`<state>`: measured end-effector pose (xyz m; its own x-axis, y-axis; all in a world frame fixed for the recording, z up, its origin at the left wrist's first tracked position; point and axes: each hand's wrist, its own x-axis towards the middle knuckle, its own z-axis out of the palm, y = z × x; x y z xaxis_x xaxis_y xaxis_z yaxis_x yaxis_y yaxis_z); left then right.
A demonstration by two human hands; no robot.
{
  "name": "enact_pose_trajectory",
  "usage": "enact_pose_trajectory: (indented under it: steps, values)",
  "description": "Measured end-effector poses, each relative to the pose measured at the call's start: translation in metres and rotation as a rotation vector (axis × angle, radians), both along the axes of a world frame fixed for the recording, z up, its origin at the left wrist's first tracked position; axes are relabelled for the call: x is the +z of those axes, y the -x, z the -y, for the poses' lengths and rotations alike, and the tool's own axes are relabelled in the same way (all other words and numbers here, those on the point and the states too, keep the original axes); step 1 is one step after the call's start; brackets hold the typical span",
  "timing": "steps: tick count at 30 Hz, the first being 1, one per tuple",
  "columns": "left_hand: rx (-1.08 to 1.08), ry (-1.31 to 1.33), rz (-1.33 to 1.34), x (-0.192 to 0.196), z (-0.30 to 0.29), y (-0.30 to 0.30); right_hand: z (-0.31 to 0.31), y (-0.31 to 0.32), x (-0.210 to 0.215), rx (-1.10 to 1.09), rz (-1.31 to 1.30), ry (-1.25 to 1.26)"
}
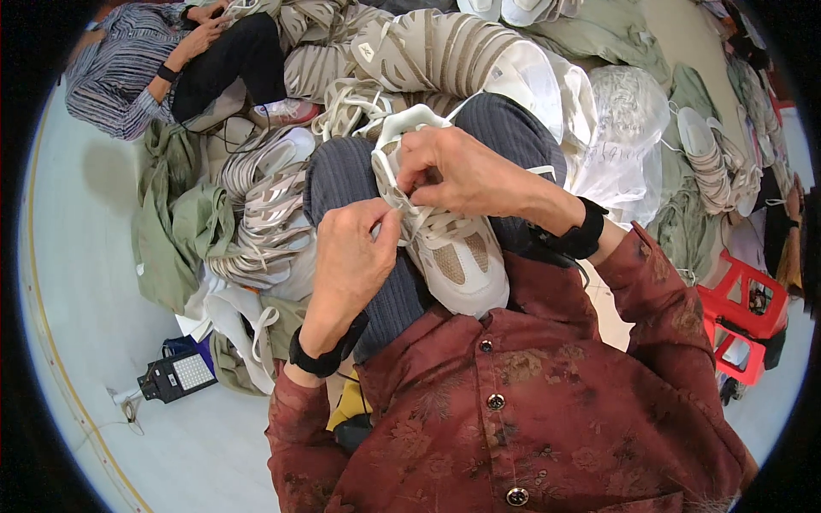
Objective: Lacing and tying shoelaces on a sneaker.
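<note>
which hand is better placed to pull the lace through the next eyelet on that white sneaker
Probably the right hand: its fingertips sit right over the upper eyelets, pinching the lace at the white sneaker. The left hand holds the lace lower down, better for steadying.

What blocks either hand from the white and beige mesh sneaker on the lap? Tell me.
Nothing visible. The left hand and right hand are both already on the white and beige mesh sneaker, pinching its white lace.
</note>
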<state>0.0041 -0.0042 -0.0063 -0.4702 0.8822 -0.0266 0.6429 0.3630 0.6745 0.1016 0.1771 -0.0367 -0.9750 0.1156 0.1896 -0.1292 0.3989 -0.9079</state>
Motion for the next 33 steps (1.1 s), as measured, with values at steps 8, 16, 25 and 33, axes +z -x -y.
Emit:
enact_pose_trajectory:
  steps: [8, 16, 25, 33]
  values:
    - [0.136, 0.122, 0.554, 0.000, 0.004, 0.011, -0.001, -0.002, 0.000, 0.045, 0.035, 0.124]
    - [0.183, 0.150, 0.589, -0.005, 0.001, 0.010, 0.001, 0.003, -0.001, 0.060, 0.101, 0.047]
    - [0.344, -0.122, 0.450, 0.008, -0.011, 0.010, 0.013, -0.037, 0.038, -0.245, -0.148, -0.644]
    - [-0.031, -0.165, 0.067, 0.004, -0.059, -0.004, -0.022, -0.100, 0.069, -0.562, -0.120, -0.384]
